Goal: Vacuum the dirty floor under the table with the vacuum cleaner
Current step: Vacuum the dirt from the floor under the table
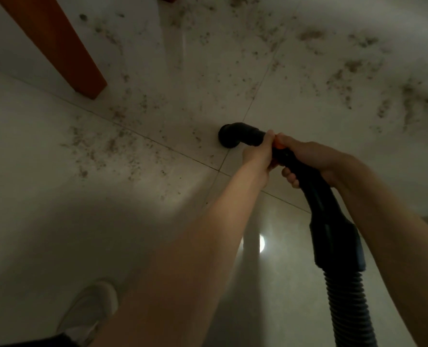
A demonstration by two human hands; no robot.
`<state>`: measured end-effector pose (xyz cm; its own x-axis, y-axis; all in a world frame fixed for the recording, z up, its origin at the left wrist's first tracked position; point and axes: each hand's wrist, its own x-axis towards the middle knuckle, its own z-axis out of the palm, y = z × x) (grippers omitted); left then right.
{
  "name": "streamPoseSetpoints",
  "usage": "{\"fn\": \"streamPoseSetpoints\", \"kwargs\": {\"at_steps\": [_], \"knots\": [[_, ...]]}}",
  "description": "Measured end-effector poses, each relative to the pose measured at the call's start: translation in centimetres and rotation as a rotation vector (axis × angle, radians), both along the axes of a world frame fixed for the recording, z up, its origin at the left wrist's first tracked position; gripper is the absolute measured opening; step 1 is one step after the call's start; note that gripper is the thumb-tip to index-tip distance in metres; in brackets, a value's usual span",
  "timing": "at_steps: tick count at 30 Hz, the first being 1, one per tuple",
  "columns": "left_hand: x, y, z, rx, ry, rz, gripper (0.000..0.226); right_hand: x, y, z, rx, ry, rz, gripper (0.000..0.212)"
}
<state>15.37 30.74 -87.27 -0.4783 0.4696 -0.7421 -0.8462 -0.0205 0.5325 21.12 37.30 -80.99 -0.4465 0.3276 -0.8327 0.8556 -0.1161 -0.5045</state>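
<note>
- The person's left hand (258,152) is curling round the front of the black vacuum handle (305,176), just behind the bent nozzle (233,136).
- The right hand (313,159) is gripping the same handle, beside an orange button (354,146).
- The nozzle is pointing down at the tiled floor (157,116), where dirt (353,66) is lying scattered near an orange table leg (57,43).
- The ribbed hose (345,304) is trailing off at the lower right.
</note>
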Motion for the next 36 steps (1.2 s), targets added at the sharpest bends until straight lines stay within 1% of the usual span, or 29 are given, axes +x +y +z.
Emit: {"fn": "streamPoseSetpoints", "kwargs": {"at_steps": [3, 7, 13, 18, 21, 26, 31, 34, 36], "knots": [[0.7, -1.6, -0.4, 0.009, -0.005, 0.031, 0.039, 0.3, -0.9, 0.2, -0.002, -0.035, 0.072, 0.059], [2.2, -3.6, 0.0, 0.043, -0.048, 0.053, 0.033, 1.4, -2.2, 0.7, -0.017, -0.071, 0.117, 0.053], [4.1, -6.2, 0.1, 0.051, -0.11, 0.104, 0.035, 2.1, -4.4, 1.3, -0.011, -0.11, 0.209, 0.052], [5.5, -8.0, 0.3, 0.051, -0.131, 0.121, 0.036, 2.9, -5.4, 1.6, -0.002, -0.155, 0.304, 0.057], [7.1, -8.9, 0.4, 0.055, -0.159, 0.133, 0.037, 3.9, -6.0, 2.0, -0.004, -0.203, 0.331, 0.053], [9.7, -9.2, 1.4, 0.085, -0.196, 0.102, 0.027, 6.1, -5.8, 2.9, 0.007, -0.272, 0.357, 0.053], [10.6, -9.0, 2.0, 0.054, -0.211, 0.071, 0.025, 7.4, -6.3, 3.2, 0.036, -0.255, 0.305, 0.052], [10.3, -9.7, 1.7, 0.025, -0.185, 0.11, 0.029, 7.3, -7.5, 2.8, 0.035, -0.201, 0.294, 0.052], [9.7, -10.4, 1.5, 0.017, -0.165, 0.147, 0.027, 6.8, -8.4, 2.5, 0.029, -0.153, 0.291, 0.056]]}}
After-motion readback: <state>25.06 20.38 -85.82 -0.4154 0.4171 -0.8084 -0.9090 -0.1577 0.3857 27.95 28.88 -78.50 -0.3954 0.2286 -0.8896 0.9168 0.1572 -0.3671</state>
